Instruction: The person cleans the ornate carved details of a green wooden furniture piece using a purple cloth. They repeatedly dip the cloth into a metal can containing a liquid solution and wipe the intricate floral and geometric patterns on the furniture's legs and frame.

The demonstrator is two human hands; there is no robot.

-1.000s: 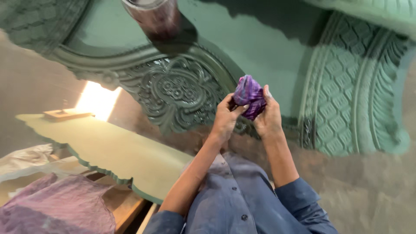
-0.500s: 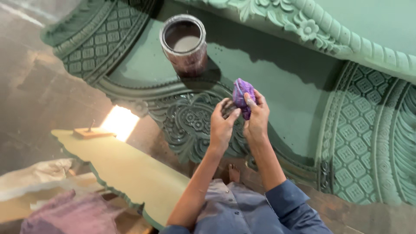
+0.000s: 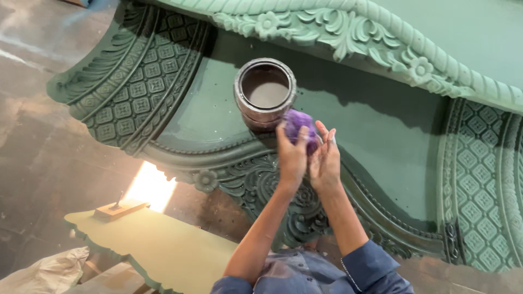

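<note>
- The big green carved panel (image 3: 381, 125) fills most of the frame. Its top and right parts are cut off by the frame edges, and a dark shadow lies across its smooth middle.
- A pale green flat board (image 3: 163, 250) lies at the lower left. Its near end runs out of the bottom of the frame.
- A crumpled whitish sack (image 3: 49, 272) sits in the bottom left corner, only partly seen.
- The person's blue shirt sleeves show at the bottom middle; the rest of the body is out of view.
- A round open tin (image 3: 265, 92) stands on the panel, upper middle of the frame. There is greyish liquid in it; how full it is, is hard to tell.
- The left hand (image 3: 292, 158) is curled, fingers pressed on the purple cloth (image 3: 299, 126).
- The right hand (image 3: 326, 163) has straighter fingers pressed against the cloth's other side.
- The purple cloth is bunched up between both hands, just beside the tin's lower right rim. Whether it touches the tin cannot be told.
- A small wooden block (image 3: 119, 208) rests on the board's far end, by a bright patch of light.
</note>
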